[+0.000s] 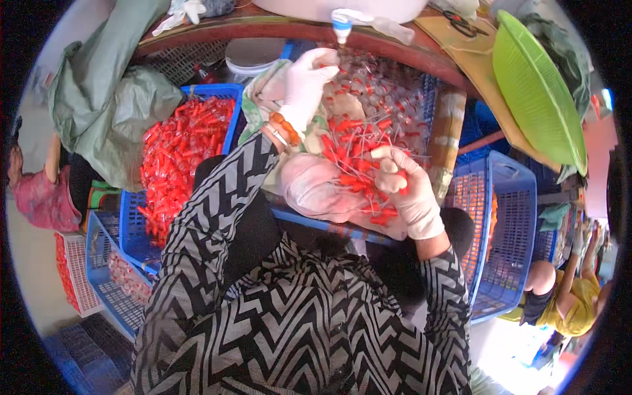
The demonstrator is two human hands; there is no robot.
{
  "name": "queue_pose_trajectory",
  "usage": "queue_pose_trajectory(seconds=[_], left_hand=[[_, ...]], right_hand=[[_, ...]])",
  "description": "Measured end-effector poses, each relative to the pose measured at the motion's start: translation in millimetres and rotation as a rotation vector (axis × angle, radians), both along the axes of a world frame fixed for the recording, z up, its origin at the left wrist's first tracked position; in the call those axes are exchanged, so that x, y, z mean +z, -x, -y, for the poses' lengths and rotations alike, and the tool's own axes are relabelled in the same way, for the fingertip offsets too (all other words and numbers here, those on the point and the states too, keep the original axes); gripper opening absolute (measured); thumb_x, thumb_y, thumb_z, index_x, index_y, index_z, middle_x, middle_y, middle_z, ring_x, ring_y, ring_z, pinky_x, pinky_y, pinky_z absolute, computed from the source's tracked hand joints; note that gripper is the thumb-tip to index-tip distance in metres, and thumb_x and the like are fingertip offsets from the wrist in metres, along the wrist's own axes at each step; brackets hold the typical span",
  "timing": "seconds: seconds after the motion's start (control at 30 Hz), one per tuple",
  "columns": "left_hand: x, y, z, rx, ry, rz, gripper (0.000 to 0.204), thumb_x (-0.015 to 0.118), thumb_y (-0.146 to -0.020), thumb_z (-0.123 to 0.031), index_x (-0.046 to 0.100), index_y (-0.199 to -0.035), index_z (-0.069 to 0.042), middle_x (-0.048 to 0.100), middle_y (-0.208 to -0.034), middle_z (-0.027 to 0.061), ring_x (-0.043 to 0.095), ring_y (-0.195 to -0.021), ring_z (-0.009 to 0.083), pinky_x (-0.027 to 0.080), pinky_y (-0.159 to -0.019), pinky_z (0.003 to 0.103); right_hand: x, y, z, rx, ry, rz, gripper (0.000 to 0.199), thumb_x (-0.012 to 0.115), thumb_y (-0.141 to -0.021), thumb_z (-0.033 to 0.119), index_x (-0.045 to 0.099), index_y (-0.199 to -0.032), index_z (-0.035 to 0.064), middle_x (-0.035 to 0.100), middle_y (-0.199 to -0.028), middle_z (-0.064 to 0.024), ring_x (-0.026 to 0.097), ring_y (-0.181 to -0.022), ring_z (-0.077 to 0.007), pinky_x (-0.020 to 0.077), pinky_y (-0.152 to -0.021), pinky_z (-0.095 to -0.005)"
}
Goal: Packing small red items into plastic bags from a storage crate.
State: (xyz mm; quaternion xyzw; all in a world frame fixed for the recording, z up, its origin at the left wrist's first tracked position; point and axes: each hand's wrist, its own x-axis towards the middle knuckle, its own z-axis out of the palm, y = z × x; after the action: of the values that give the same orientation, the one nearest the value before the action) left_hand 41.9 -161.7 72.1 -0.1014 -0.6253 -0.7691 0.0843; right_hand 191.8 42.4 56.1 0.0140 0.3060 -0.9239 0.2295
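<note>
My left hand (306, 85), in a white glove, is raised over the far side of the work basket, its fingers pinched together. A bit of red shows at the fingertips; the rest of what they hold is hidden. Just beyond them is a white nozzle with a blue collar (341, 27), tip downward. My right hand (403, 187), also gloved, is closed around a red dropper cap, mostly covered by the fingers. Beside it lies a pile of red dropper caps with thin clear stems (355, 148). Small clear bottles (382, 82) fill the basket behind the pile.
At left a blue basket (238, 99) holds many red-capped pieces. A crumpled pinkish cloth (313, 187) lies before the pile. Blue crates (513, 230) stand at right, under a green round basket (536, 85). Scissors (461, 23) rest on the far ledge. Other people sit at both sides.
</note>
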Motion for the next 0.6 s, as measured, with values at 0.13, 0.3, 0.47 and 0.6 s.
queue_pose_trajectory(seconds=[0.13,0.3,0.47,0.6], left_hand=[[-1,10,3,0.04,0.159,-0.172,0.038,0.069,-0.073,-0.003,0.06,-0.11,0.001,0.065,-0.098,0.0069,0.059,-0.088,0.0101,0.048,-0.077,0.024],[7,13,-5,-0.036,0.107,-0.154,0.038,0.066,-0.079,-0.003,0.056,-0.115,0.002,0.063,-0.103,0.0069,0.059,-0.093,0.0122,0.047,-0.082,0.025],[14,8,0,0.093,0.145,-0.197,0.036,0.068,-0.079,-0.005,0.057,-0.113,0.001,0.064,-0.102,0.0053,0.059,-0.091,0.0106,0.047,-0.08,0.024],[12,13,-10,-0.029,0.162,-0.091,0.035,0.069,-0.078,-0.005,0.058,-0.111,0.001,0.064,-0.098,0.0037,0.059,-0.087,0.0093,0.047,-0.077,0.023]], right_hand=[[8,-2,13,-0.046,-0.076,0.054,0.034,0.047,-0.094,0.022,0.056,-0.106,-0.0089,0.052,-0.069,-0.0007,0.036,-0.047,-0.0055,0.0306,-0.045,-0.0194],[37,8,9,-0.148,-0.273,-0.013,0.037,0.048,-0.095,0.032,0.057,-0.11,0.0004,0.052,-0.067,0.0027,0.035,-0.046,-0.0055,0.031,-0.045,-0.0203],[105,56,33,-0.39,-0.842,-0.371,0.05,0.035,-0.097,0.047,0.06,-0.109,0.0055,0.044,-0.065,0.0076,0.033,-0.052,-0.0038,0.0249,-0.049,-0.0189],[120,98,32,-0.578,-0.856,-0.446,0.044,0.043,-0.095,0.046,0.062,-0.102,0.0069,0.057,-0.074,0.0043,0.039,-0.054,-0.0042,0.0284,-0.052,-0.0185]])
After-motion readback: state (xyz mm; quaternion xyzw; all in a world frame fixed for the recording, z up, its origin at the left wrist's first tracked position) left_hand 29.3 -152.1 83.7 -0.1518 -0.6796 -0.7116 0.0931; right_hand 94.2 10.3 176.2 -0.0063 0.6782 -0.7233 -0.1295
